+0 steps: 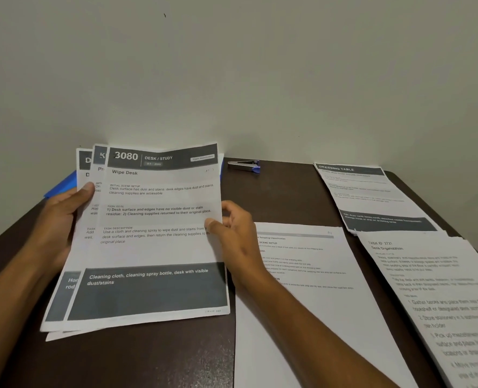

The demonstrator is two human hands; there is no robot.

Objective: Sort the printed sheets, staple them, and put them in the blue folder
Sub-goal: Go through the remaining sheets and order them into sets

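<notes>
Nearest us, on the dark table (282,191), two loose piles of printed pages lie flat: a plain sheet (310,303) just right of our right forearm, and beside it a stack headed "Desk Organization" (439,298) running off the right edge. In our hands we hold a fanned set of printed sheets (154,233), the front one reading "3080 Desk / Study, Wipe Desk". Our left hand (61,219) grips the fan's left side, thumb pressed on the front; our right hand (235,233) pinches the front sheet's right edge between thumb and fingers. Farther back on the right lies a "Dressing Table" sheet (372,194). Behind the fan, a corner of the blue folder (61,186) shows at the left, and the stapler (245,165) sits near the wall (260,65), well apart from both hands.
</notes>
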